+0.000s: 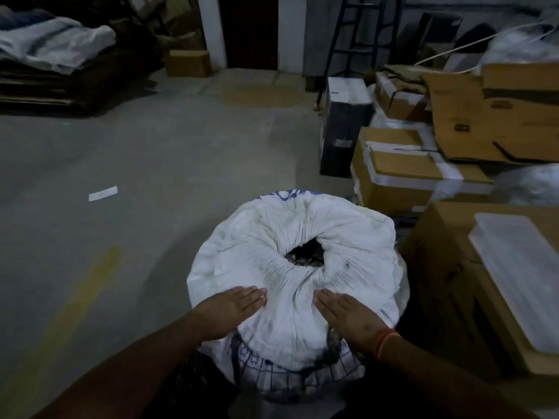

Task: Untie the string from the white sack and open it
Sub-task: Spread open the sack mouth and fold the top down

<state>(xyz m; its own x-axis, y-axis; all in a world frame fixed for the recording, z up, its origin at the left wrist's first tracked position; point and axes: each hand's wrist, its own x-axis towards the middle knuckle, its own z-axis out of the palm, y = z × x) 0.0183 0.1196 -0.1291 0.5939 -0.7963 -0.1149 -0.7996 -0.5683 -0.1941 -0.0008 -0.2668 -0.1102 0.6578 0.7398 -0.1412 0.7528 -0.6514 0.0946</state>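
A full white woven sack [348, 234] with blue print stands upright on the floor right in front of me. Its top is puckered into folds around a small dark opening [305, 254], where dark contents show. No string is visible at the mouth. My left hand [233, 309] lies flat, fingers straight, on the near left of the sack's top. My right hand [348, 316], with an orange band at the wrist, rests flat on the near right. Both sets of fingertips point toward the opening.
Cardboard boxes [402, 173] are stacked close on the right, the nearest [444, 267] touching the sack and bearing a clear plastic lid [520, 273]. A black box [341, 125] stands behind. Flattened cardboard [45, 83] lies far left. Bare concrete floor [151, 164] spreads left, with a paper scrap [102, 193].
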